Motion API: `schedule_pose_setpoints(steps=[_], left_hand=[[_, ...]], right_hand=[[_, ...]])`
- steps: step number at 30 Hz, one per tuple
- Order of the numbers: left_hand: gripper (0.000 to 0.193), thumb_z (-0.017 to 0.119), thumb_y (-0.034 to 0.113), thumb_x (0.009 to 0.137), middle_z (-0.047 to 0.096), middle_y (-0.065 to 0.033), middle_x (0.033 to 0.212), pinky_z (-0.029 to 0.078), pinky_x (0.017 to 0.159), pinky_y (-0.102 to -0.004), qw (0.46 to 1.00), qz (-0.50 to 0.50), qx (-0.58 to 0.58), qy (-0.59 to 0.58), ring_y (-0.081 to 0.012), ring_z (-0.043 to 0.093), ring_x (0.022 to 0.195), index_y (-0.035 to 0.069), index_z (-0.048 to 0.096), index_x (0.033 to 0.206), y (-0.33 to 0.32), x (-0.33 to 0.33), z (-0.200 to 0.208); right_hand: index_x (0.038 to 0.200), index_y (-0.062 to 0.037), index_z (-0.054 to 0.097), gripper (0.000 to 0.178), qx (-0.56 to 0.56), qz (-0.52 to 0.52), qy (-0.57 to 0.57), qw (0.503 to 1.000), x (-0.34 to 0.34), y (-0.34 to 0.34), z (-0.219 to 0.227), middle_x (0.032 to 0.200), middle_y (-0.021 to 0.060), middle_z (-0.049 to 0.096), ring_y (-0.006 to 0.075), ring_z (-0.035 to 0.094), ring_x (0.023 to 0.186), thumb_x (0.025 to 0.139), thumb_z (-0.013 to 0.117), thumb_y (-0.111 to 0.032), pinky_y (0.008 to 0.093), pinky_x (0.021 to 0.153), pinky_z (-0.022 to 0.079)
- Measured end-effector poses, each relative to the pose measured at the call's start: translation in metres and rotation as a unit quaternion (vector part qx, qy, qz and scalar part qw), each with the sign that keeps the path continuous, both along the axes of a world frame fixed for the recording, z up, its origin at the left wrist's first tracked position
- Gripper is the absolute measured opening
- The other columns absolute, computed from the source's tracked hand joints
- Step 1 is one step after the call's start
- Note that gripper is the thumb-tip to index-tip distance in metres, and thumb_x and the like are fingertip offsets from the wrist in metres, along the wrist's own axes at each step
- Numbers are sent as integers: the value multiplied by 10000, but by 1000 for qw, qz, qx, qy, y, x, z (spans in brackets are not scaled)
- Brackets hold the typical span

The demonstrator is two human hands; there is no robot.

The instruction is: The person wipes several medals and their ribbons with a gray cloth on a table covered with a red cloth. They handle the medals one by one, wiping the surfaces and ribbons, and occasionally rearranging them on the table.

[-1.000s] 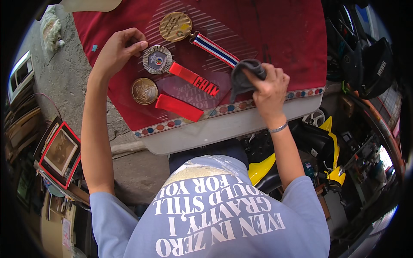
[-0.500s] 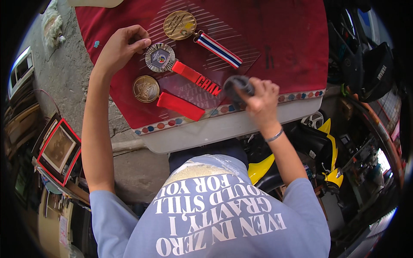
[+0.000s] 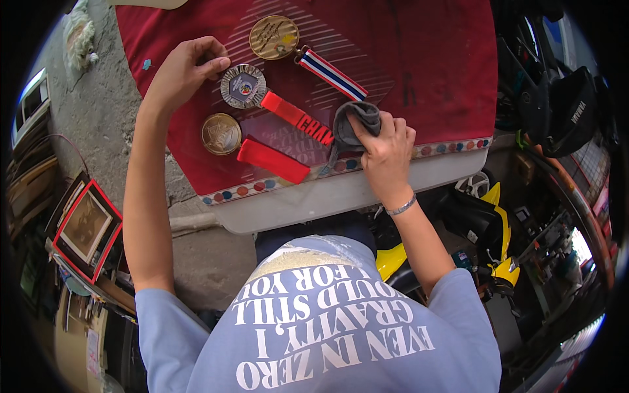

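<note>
A clear, glossy pane (image 3: 367,62) lies on the red tablecloth, reflecting my shirt. Bent fingers and thumb of my left hand (image 3: 192,71) pinch at its far-left edge, beside a silver medal (image 3: 243,86) with a red lettered ribbon (image 3: 295,116). My right hand (image 3: 386,154) grips a bunched dark grey cloth (image 3: 352,124), pressed down near the pane's near-right side, by the end of that ribbon. Above the silver medal rests a gold medal (image 3: 274,37) with a red, white and blue striped ribbon (image 3: 333,73). Below it sits another gold medal (image 3: 221,133) with a plain red ribbon (image 3: 273,161).
The red tablecloth (image 3: 445,78) has a dotted border and covers a pale table (image 3: 295,206). A yellow and black motorcycle (image 3: 475,219) stands close at right, with a black bag (image 3: 560,108) beyond. At left are a red-bordered framed picture (image 3: 87,226) and a white furry animal (image 3: 80,42).
My right hand and the cloth, blurred before, have shifted slightly left and nearer, and now show sharply. My left hand holds its place.
</note>
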State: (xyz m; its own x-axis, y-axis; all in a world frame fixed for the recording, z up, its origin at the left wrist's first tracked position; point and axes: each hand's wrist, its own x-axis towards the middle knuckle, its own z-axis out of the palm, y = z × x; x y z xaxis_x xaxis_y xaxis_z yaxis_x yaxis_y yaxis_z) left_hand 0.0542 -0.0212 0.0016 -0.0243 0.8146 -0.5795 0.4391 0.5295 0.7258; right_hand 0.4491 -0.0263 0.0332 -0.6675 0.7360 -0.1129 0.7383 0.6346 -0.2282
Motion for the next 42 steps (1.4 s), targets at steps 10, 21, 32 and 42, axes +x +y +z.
schedule_pose_setpoints(steps=[10, 21, 32, 42], left_hand=[[153, 697, 146, 994, 623, 21, 845, 488, 722, -251, 1000, -4, 17, -3, -65, 554, 774, 13, 634, 954, -1, 4, 3], [164, 715, 154, 980, 627, 14, 835, 501, 722, -254, 1000, -4, 20, -6, -67, 573, 769, 10, 643, 948, 3, 4, 4], [390, 786, 362, 947, 756, -59, 972, 522, 820, -319, 946, 144, 89, 276, -167, 692, 896, -9, 738, 1058, -17, 17, 81], [1182, 946, 473, 742, 399, -319, 1503, 337, 1223, -451, 835, 255, 422, 246, -375, 397, 1458, -126, 260, 1496, 31, -85, 43]], right_hand=[[1268, -244, 757, 595, 4, -47, -3, 999, -9, 4, 4, 1112, 37, 573, 248, 515, 945, 725, 653, -24, 405, 820, 393], [1284, -242, 744, 620, 1, -40, 3, 999, -3, -6, 0, 1103, 53, 557, 268, 504, 934, 718, 642, -11, 401, 793, 378], [1352, 25, 666, 538, -398, -409, 377, 730, 72, -40, 34, 1324, 138, 665, 237, 642, 1215, 846, 510, 117, 357, 1083, 471], [1239, -6, 580, 511, -623, -381, 616, 296, 72, -48, 9, 930, 142, 667, 210, 616, 870, 1040, 599, -476, 328, 772, 492]])
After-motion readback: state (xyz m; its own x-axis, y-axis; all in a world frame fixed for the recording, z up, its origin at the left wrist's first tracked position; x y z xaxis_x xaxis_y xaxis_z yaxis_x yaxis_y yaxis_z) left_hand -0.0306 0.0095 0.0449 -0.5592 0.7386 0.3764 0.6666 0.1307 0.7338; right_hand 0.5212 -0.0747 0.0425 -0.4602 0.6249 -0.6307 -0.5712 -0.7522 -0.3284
